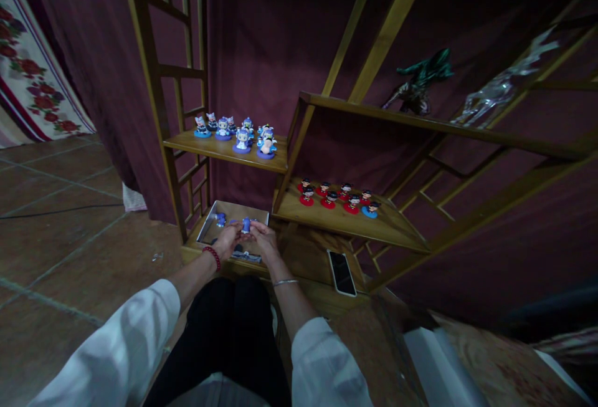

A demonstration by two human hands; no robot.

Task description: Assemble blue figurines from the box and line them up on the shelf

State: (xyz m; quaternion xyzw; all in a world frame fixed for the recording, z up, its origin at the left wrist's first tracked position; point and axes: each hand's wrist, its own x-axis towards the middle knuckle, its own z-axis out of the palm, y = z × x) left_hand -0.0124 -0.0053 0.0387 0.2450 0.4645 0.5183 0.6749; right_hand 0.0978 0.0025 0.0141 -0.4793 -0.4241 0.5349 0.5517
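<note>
Between the fingertips of my left hand (227,240) and my right hand (265,240) is a small purple figurine (245,225). Both hands are closed on it, over an open white box (208,224). Inside the box, left of my hands, lies another purple figurine (220,219); dark pieces and a clear, shiny packet (246,257) are near its front. Several purple and blue figurines (242,139) stand on the upper left shelf (224,149). On the middle shelf (322,223) are several figurines with red bases (354,203) and one with a blue base (371,209).
A phone (342,273) lies on the lowest shelf, right of the box. A green figure (423,80) and a clear deer-shaped ornament (504,86) stand on the top right shelf. Wooden uprights frame the shelves. A white box-like object (441,366) is at the lower right.
</note>
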